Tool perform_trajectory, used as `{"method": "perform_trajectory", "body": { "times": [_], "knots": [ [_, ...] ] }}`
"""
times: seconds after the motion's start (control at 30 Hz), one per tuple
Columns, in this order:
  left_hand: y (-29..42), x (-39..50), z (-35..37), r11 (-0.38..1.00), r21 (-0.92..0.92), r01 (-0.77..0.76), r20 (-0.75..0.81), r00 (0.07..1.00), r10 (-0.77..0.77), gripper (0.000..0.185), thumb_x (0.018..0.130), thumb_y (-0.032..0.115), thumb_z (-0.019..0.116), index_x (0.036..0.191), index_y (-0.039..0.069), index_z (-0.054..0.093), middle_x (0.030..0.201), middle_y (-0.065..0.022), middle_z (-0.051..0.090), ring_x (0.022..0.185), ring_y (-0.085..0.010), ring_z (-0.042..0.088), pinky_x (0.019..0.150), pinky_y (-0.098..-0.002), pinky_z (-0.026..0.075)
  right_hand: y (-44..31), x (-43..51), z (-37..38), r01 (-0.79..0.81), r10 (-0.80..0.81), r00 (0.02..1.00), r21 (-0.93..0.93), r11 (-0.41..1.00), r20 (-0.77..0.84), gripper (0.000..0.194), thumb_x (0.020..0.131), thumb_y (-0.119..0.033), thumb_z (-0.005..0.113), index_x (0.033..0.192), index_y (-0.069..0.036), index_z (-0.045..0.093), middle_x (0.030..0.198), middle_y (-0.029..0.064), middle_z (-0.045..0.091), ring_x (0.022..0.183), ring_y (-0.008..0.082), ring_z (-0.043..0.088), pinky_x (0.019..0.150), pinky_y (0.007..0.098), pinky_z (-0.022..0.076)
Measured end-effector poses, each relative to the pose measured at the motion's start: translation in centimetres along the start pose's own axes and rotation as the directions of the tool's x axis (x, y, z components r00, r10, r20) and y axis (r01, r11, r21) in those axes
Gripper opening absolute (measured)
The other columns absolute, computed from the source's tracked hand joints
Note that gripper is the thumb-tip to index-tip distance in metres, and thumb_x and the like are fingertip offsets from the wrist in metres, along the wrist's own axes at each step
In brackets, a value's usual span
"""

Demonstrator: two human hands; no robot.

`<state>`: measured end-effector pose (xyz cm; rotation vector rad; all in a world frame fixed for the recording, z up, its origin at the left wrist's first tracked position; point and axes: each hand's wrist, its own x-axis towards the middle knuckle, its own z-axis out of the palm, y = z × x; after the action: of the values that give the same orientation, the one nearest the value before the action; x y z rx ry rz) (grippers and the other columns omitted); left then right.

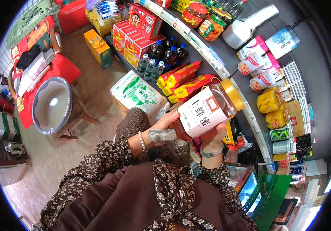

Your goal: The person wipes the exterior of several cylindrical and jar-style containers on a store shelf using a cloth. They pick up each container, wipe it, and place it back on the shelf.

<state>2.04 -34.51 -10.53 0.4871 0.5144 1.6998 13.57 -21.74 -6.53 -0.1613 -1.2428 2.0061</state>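
Note:
Both my hands hold a large clear honey jar (200,111) with a gold screw lid and a white label bearing writing. The jar is tilted, its lid towards the upper right. My left hand (163,122) grips the lower end, thumb on the label's edge, and a crumpled grey cloth (162,135) is held in its palm. From below and the right, my right hand (214,138) supports the jar near its lid end; some of its fingers are hidden behind it. The jar is in front of a shelf edge (249,112).
Along the shelf stand jars of preserved fruit (269,101), cups, cans and a white jug (237,34). Red-and-yellow packets (182,76), dark bottles (169,56) and cartons (138,43) are lower down. A white sack (139,93) lies by my knees. At left, a grey basin (53,105) rests on a wooden stool (79,115).

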Motion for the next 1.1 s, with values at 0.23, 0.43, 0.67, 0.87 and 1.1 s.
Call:
{"method": "perform_trajectory", "body": {
  "times": [0.23, 0.43, 0.67, 0.87, 1.1],
  "knots": [
    [1.2, 1.7, -1.5, 0.914, 0.344, -0.217, -0.223, 0.926, 0.304, 0.046, 0.099, 0.039, 0.04, 0.12, 0.0, 0.053, 0.112, -0.0104, 0.061, 0.101, -0.0169, 0.058, 0.089, -0.0301, 0.046, 0.2, 0.2, 0.1, 0.042, -0.068, 0.987, -0.173, 0.984, -0.144, 0.09, 0.071, -0.066, 0.064, 0.128, 0.0, 0.043, 0.118, 0.0111, 0.056, 0.101, 0.0233, 0.06, 0.084, 0.0368, 0.051],
    [6.6, 2.8, 3.1, 0.627, 0.353, -0.695, -0.198, 0.6, 0.775, 0.031, 0.097, 0.022, 0.048, 0.122, 0.003, 0.05, 0.102, -0.0062, 0.06, 0.077, -0.0077, 0.057, 0.066, -0.0216, 0.048, 1.3, -0.1, 0.8, 0.005, -0.019, 0.997, -0.194, 0.981, -0.072, 0.086, 0.071, -0.059, 0.07, 0.128, 0.0, 0.043, 0.119, 0.0102, 0.056, 0.103, 0.0225, 0.058, 0.087, 0.0367, 0.0488],
    [6.5, 2.7, 6.3, -0.231, 0.789, -0.569, 0.542, 0.47, 0.697, 0.068, 0.068, 0.015, 0.074, 0.129, 0.006, 0.047, 0.131, -0.0238, 0.043, 0.118, -0.0423, 0.045, 0.1, -0.0429, 0.037, 2.1, 0.0, 1.7, -0.102, 0.088, 0.991, -0.147, 0.984, -0.098, 0.063, 0.093, -0.044, 0.046, 0.14, -0.007, 0.029, 0.135, 0.0119, 0.043, 0.122, 0.026, 0.046, 0.102, 0.0413, 0.0379],
    [4.4, 2.3, 5.0, -0.169, 0.814, -0.556, 0.46, 0.439, 0.771, 0.056, 0.063, 0.011, 0.071, 0.118, 0.008, 0.058, 0.118, -0.0209, 0.052, 0.105, -0.0378, 0.053, 0.09, -0.0425, 0.043, 1.9, -0.5, 1.5, -0.088, 0.088, 0.982, 0.008, 0.996, -0.165, 0.06, 0.081, -0.026, 0.07, 0.129, -0.003, 0.041, 0.122, 0.0086, 0.053, 0.106, 0.0198, 0.056, 0.09, 0.0352, 0.0473],
    [4.1, 0.6, 3.3, -0.276, 0.82, -0.502, 0.535, 0.498, 0.683, 0.054, 0.057, 0.017, 0.069, 0.11, 0.011, 0.063, 0.106, -0.0182, 0.056, 0.092, -0.0343, 0.056, 0.08, -0.0426, 0.045, 1.0, -0.5, 2.2, -0.028, 0.03, 0.99, 0.016, 0.999, -0.135, 0.073, 0.074, -0.045, 0.074, 0.124, 0.001, 0.045, 0.113, 0.0086, 0.058, 0.1, 0.0194, 0.059, 0.086, 0.0335, 0.0477]
  ]
}}
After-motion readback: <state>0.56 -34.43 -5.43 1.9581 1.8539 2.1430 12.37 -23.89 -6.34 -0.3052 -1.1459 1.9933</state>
